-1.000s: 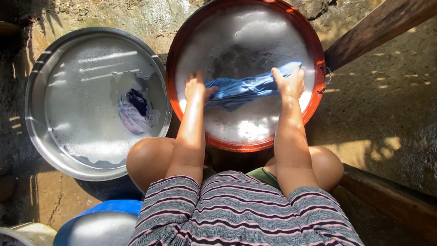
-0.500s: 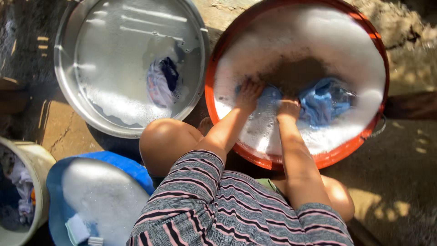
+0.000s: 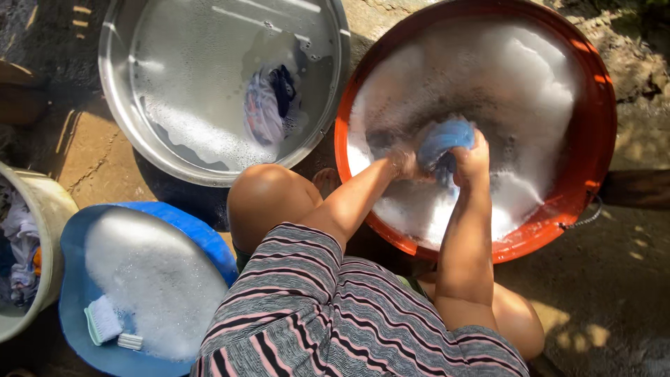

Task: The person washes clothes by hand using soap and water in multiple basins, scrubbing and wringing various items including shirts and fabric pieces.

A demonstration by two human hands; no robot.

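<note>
Head view, looking down at a crouching person in a striped top. Both hands meet over the foam in the orange basin, which stands on the ground at upper right. The right hand has its grip closed around a bunched blue cloth, held just above the suds near the basin's middle. The left hand presses against the same cloth from the left; it is blurred, so whether its grip is closed cannot be told. White foam covers most of the water surface.

Just beside the orange basin, at upper left, a steel basin holds soapy water and a wad of dark and pale clothing near its right wall. At lower left a blue basin is filled with suds; a green-backed scrubbing brush lies at its lower edge. A pale bucket with clothes inside touches the left edge of the view. The ground is bare earth in patchy sun
</note>
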